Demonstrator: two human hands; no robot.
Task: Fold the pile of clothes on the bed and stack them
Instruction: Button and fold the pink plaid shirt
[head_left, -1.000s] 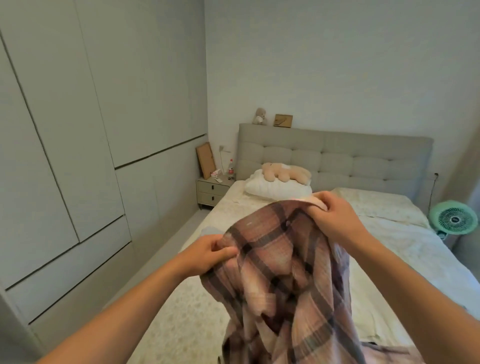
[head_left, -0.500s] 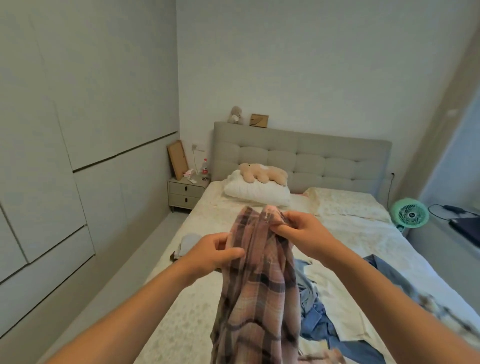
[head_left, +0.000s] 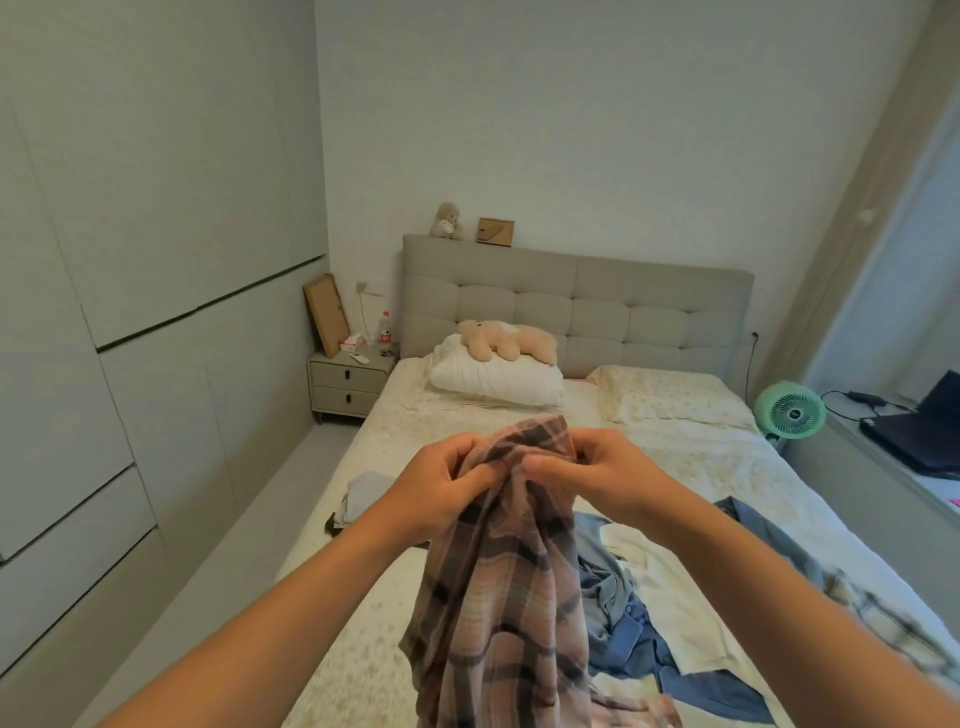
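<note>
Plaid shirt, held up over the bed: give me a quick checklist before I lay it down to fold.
1. Left hand grips the plaid shirt: ok.
2. Right hand grips it too: ok.
3. Shirt spread flat by its shoulders: not ok, it hangs bunched.
4. Bare bed to lay it on, on the left: ok.
5. Blue garment clear of that spot: ok.
6. Folded pile started: cannot tell.

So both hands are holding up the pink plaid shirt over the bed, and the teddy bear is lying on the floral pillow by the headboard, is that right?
Not quite. In the head view the teddy bear lies on the plain white pillow, not the floral pillow beside it. The rest holds: the left hand and right hand both grip the pink plaid shirt over the bed.
</note>
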